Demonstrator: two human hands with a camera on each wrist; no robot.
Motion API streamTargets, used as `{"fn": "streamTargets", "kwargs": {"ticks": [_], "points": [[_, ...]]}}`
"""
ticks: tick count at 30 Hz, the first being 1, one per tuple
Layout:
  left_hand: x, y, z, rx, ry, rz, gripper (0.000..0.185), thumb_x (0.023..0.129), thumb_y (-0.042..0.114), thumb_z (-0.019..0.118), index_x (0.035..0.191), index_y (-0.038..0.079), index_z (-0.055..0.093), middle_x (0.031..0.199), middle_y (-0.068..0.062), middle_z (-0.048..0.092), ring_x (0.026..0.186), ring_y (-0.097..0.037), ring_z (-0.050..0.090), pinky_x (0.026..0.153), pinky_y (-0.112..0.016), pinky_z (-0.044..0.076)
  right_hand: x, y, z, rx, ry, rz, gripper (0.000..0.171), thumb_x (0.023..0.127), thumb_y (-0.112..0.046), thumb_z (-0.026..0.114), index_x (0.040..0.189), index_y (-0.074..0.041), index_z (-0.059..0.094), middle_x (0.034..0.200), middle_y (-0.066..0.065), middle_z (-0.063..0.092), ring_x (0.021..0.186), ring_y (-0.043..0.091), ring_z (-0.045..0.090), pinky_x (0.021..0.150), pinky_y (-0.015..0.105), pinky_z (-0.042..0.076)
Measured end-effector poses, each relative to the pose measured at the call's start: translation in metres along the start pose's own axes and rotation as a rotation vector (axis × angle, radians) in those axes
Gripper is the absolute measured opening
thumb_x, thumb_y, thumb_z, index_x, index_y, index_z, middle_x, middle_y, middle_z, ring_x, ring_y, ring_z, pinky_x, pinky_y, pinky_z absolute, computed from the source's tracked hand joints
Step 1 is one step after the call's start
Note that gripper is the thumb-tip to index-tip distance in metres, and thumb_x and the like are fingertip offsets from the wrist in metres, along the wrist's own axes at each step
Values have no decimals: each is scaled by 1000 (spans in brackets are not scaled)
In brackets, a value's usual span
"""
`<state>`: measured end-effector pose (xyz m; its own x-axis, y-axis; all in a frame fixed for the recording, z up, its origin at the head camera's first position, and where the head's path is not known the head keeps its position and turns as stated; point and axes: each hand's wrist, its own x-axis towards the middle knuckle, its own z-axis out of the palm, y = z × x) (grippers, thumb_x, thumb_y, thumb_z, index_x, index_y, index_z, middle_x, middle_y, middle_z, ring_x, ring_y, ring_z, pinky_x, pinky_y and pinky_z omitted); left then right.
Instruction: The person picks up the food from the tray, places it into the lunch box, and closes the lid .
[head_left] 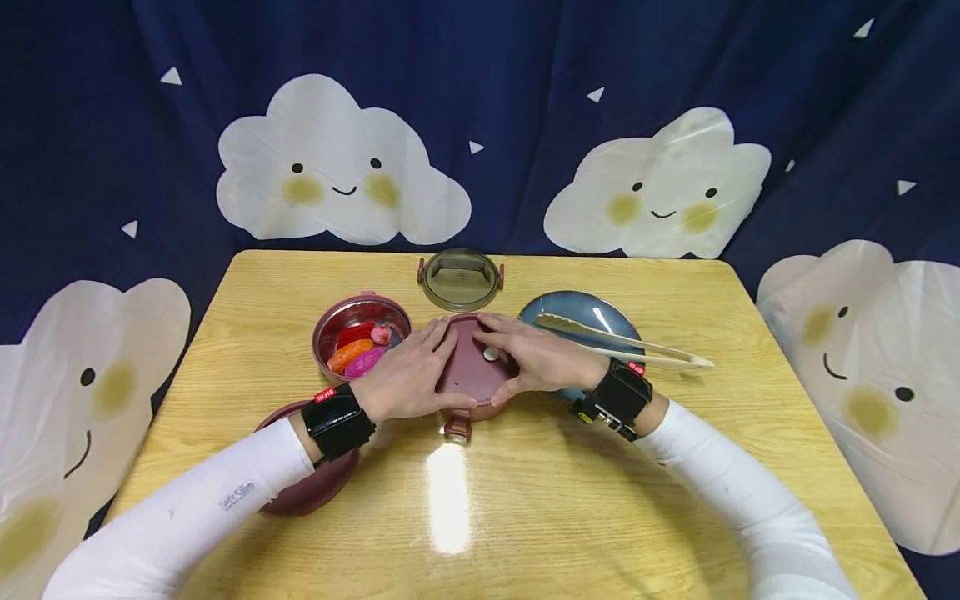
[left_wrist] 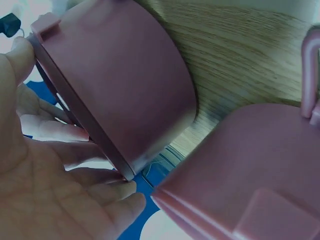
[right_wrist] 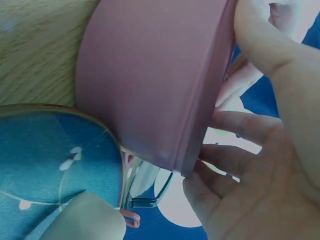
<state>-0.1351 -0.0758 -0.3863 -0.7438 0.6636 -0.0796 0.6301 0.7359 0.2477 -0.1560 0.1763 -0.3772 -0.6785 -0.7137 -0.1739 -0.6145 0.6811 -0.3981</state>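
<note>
A round maroon container (head_left: 472, 379) stands at the table's middle with its lid on; a small grey knob shows on the lid. My left hand (head_left: 408, 375) lies flat on the lid's left half, fingers straight. My right hand (head_left: 525, 354) lies on the right half, thumb at the near rim. The left wrist view shows the container's wall (left_wrist: 125, 85) with my left hand (left_wrist: 50, 190) spread over the lid face. In the right wrist view my right hand (right_wrist: 260, 175) covers the lid of the same container (right_wrist: 150, 85). A latch (head_left: 457, 427) sticks out at the front.
A second maroon container (head_left: 330, 325) left of it holds toy food (head_left: 352, 354). Another maroon piece (head_left: 315, 492) lies under my left forearm. A clear lid (head_left: 460, 279) sits behind. To the right, wooden tongs (head_left: 622, 342) rest across a blue plate (head_left: 570, 308). The wooden table (head_left: 525, 500) ends at a cloud-print curtain.
</note>
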Motion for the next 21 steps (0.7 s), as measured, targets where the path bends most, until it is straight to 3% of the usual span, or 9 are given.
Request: {"fn": "streamTargets", "kwargs": {"ticks": [8, 14, 21], "points": [[-14, -4, 2, -41, 47, 33, 106, 92, 68, 68, 161, -6, 36, 170, -29, 29, 161, -43, 29, 132, -57, 30, 2, -3, -5, -44, -12, 4, 105, 79, -52, 90, 161, -5, 42, 174, 22, 25, 162, 39, 26, 129, 54, 37], [-34, -10, -1, -103, 125, -6, 103, 90, 64, 75, 160, -3, 40, 168, -28, 36, 156, -43, 39, 124, -58, 42, 11, -8, -13, -76, 27, -27, 92, 85, -53, 85, 157, -7, 50, 166, 22, 41, 151, 36, 46, 123, 49, 46], [-64, -21, -10, -155, 177, -66, 92, 93, 53, 77, 158, -2, 43, 166, -26, 42, 154, -44, 41, 124, -61, 40, 30, -20, -22, -57, 67, 24, 88, 88, -54, 82, 157, -9, 50, 165, 21, 43, 152, 37, 45, 125, 52, 43]]}}
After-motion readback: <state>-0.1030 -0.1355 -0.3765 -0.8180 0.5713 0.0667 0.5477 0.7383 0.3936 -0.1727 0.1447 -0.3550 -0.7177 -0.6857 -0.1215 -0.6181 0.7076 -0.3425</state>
